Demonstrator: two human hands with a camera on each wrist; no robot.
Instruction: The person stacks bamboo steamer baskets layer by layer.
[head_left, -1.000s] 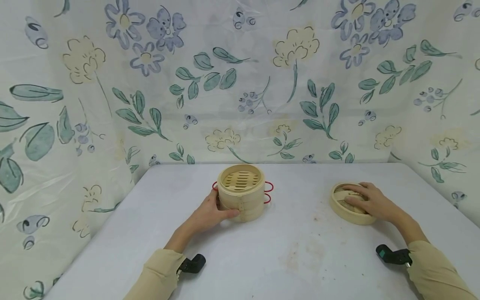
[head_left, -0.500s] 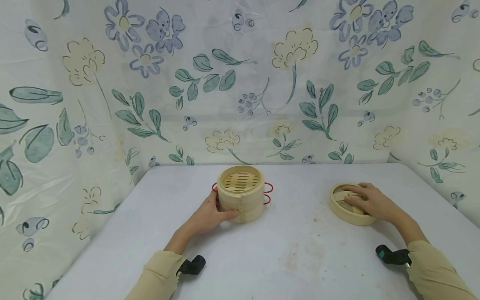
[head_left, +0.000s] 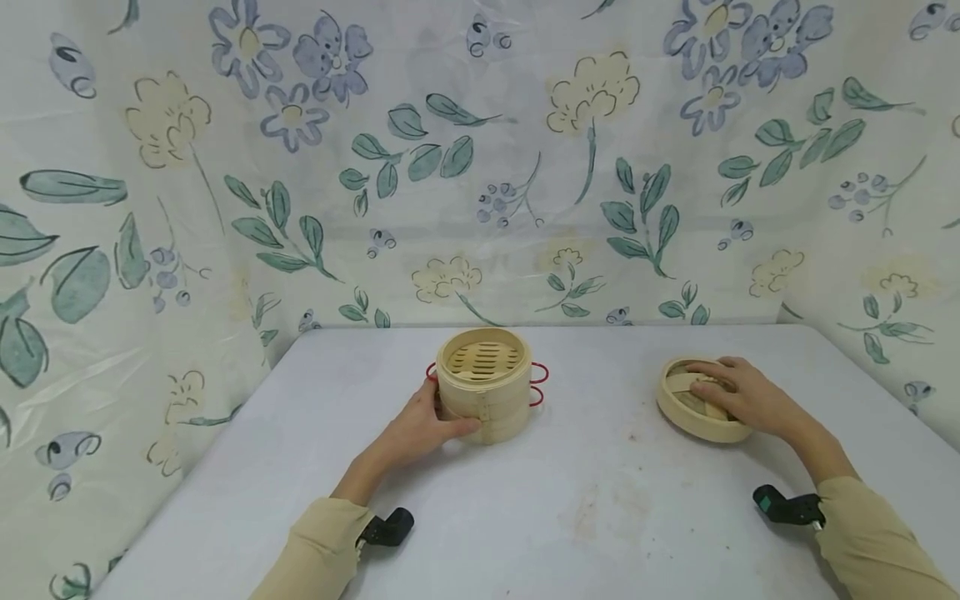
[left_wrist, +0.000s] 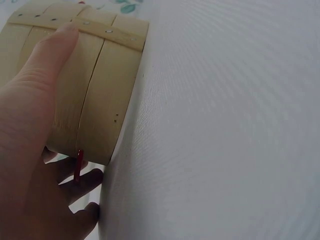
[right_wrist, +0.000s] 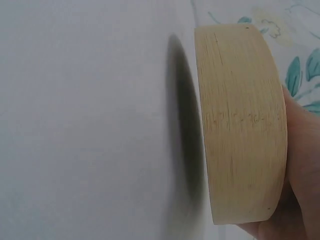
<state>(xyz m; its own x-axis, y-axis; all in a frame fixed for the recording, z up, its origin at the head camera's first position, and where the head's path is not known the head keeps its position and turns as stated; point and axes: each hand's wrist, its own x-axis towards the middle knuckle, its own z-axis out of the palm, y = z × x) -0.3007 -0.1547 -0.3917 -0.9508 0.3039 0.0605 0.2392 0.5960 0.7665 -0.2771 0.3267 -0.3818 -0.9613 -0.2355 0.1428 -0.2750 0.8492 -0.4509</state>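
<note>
Your left hand (head_left: 422,427) grips the bamboo steamer (head_left: 491,408) low on its near left side, the thumb laid across the front wall and the fingers reaching round past the red handle (left_wrist: 78,166). The steamer stands upright on the white table (head_left: 592,408), left of your right hand and well apart from it, its slatted top uncovered. Your right hand (head_left: 753,398) holds the round lid (head_left: 693,422) from above, fingers inside the raised rim at the pale band (head_left: 682,382) across its top; exactly how the fingertips close on that band you cannot tell, since the hand hides it. In the right wrist view a thin gap and a dark shadow (right_wrist: 186,120) show between the lid's lower edge and the table, so the lid appears to hang just above the surface. The step in hand looks like lifting the lid while you brace the steamer. If covering the steamer is the aim, the next move would call for raising the lid above the steamer's rim, carrying it level to your left, centring it over the slats and easing it down, with your left hand holding the steamer steady.
</note>
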